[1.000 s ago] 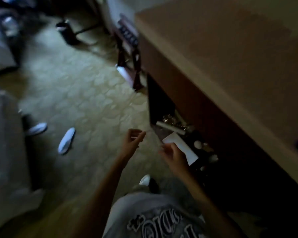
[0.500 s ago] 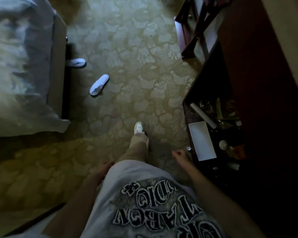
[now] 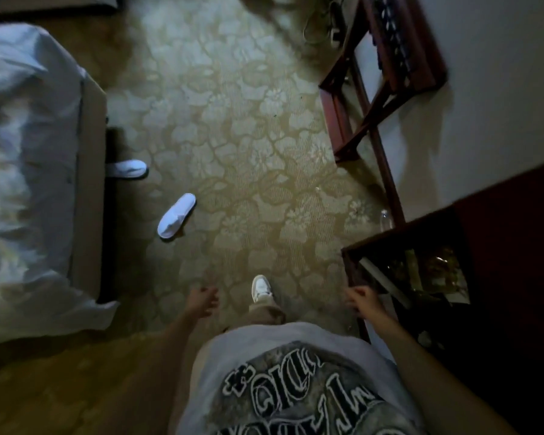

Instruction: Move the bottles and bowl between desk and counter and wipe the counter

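Both arms hang low over patterned carpet (image 3: 248, 127) — left hand (image 3: 201, 301) loosely curled, empty; right hand (image 3: 360, 298) loosely fisted beside dark open cabinet (image 3: 405, 240), holding nothing.

1. I cannot read what lies in the dark cabinet shelf (image 3: 415, 274); the things there are only dim shapes.
2. The bed (image 3: 29, 171) is cut by the left edge and blurred.
3. The shirt print (image 3: 296, 394) runs under the bottom edge.
4. The small bottle (image 3: 384, 218) is too small for detail.
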A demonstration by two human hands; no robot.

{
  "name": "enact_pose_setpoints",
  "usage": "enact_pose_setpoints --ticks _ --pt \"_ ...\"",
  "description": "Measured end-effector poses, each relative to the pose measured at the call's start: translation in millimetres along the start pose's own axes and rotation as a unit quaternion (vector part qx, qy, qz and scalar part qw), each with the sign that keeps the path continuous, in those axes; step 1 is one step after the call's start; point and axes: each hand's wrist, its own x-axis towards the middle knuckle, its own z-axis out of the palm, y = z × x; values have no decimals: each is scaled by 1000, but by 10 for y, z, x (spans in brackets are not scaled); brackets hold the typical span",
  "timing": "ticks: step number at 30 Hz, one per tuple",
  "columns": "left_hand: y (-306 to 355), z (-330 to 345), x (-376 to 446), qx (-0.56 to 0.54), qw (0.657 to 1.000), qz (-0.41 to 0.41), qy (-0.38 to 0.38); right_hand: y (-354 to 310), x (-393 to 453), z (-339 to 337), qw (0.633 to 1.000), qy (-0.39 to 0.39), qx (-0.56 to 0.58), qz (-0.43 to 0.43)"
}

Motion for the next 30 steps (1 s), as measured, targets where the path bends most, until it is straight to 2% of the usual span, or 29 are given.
enact_pose_setpoints --ticks 1,5,9,11,14,19,25,28,30 --pt "322 -105 62 22 1000 12 1 -94 74 -13 1000 5 0 10" --pt "1780 -514 638 1 994 106 6 -705 384 -35 999 10 29 39" --pt "2564 -764 1192 15 991 132 -3 -1639 914 69 999 -8 -5 42" --pt "2870 -882 1482 12 995 103 -13 -2275 1202 124 999 -17 -40 20" --pt "3153 -1049 1830 -15 1000 9 -17 -3414 1545 226 993 -49 -107 -20" --pt "3629 -1370 2109 -104 990 -91 23 -5430 1963 575 988 -71 -110 -76" --pt "4565 -1938 2793 -176 976 -115 53 -7571 2459 1039 968 -104 -153 -167" --pt "5234 -2307 3362 -187 976 -101 54 -8261 2773 1223 971 -102 -147 -161" --pt "5907 -2615 3683 -172 981 -86 36 -8612 2931 1290 978 -82 -140 -129"
